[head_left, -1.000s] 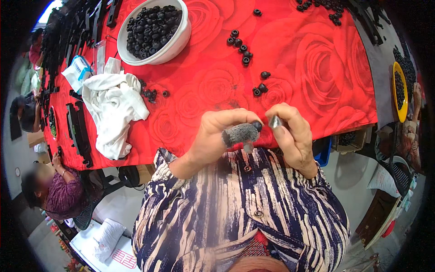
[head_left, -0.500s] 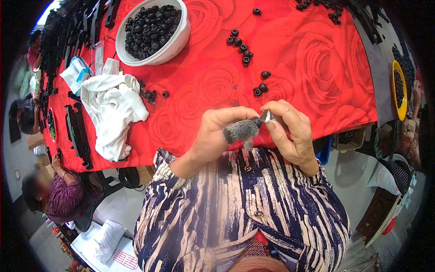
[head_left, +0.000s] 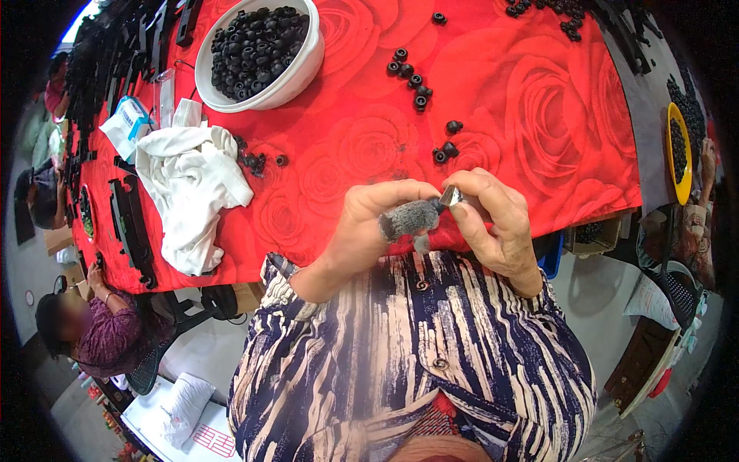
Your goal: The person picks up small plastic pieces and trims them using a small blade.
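Both hands meet just over the near edge of the red table. My left hand is closed, with a grey knitted cover over a finger. Pinched at its fingertips is a small black part, mostly hidden by the fingers. My right hand, thumb against forefinger, grips a small shiny metal blade that touches or nearly touches the black part. Beyond the hands, several loose black round parts lie on the cloth.
A white bowl heaped with black parts stands at the far left. Nearer lies a crumpled white cloth, with long black strips to its left. A yellow tray is at the right. Another person sits at the left.
Very little differs. My hands stay together in the same place, and the grey-covered finger and the black part have shifted slightly against the metal blade.
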Demonstrator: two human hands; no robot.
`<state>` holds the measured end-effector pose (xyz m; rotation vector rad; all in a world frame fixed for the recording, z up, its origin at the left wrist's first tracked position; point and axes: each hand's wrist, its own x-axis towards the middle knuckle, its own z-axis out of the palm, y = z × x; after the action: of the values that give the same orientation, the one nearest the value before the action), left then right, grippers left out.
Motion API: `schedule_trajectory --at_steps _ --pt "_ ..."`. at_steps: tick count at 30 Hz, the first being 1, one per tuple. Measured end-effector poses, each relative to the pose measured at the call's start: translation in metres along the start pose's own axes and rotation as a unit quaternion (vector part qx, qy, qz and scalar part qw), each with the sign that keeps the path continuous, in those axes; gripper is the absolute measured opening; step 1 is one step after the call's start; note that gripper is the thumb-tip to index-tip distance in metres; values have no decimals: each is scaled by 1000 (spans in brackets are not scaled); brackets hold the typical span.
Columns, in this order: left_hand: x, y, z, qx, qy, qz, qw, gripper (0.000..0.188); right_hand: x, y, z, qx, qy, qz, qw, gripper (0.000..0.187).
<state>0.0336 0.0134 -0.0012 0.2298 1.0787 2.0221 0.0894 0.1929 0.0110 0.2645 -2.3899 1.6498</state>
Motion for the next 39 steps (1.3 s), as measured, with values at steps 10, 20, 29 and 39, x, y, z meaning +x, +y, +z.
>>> schedule_trajectory --at_steps 10,20,29,39 --pt "0 2 -3 16 28 -34 999 18 4 9 -3 38 -50 -21 998 18" --pt "3 0 -8 -5 31 -9 999 19 6 14 3 41 16 22 999 18" --pt "4 -1 -10 -19 35 -24 999 19 9 17 5 26 15 -11 999 18" --pt "5 -2 -8 -9 46 -22 999 19 8 17 4 40 4 12 999 17"
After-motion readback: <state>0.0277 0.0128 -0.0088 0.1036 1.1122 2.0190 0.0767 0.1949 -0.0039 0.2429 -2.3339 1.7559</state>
